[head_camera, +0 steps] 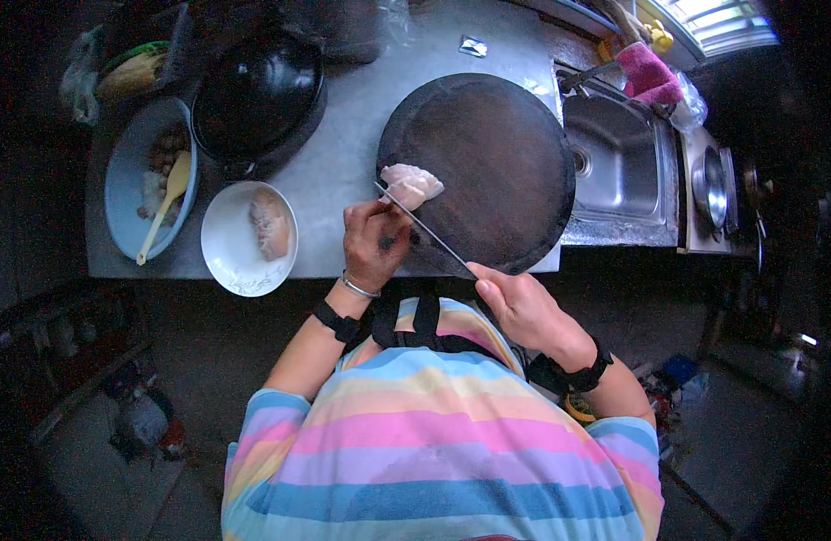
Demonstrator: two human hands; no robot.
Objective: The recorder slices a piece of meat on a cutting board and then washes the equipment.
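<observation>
A round dark chopping board point(503, 162) lies on the counter before me. Near its left edge sits a pale piece of raw meat point(415, 182), with a knife point(432, 232) seen nearly edge-on across its near side. My right hand point(527, 308) is closed around the knife's handle. At the left rim of the board, my left hand point(377, 240) bends its fingers against the near end of the meat, close to the blade. The fingertips are partly hidden. A white bowl point(243, 270) to the left holds another pinkish piece of meat point(270, 224).
A pale basin point(121, 196) with brownish lumps and a yellowish spatula point(168, 196) stands farther left. Behind the bowl is a black lidded pan point(260, 95). A steel sink point(615, 155) adjoins the counter point(341, 149) at right, with a pink cloth point(648, 74) above it.
</observation>
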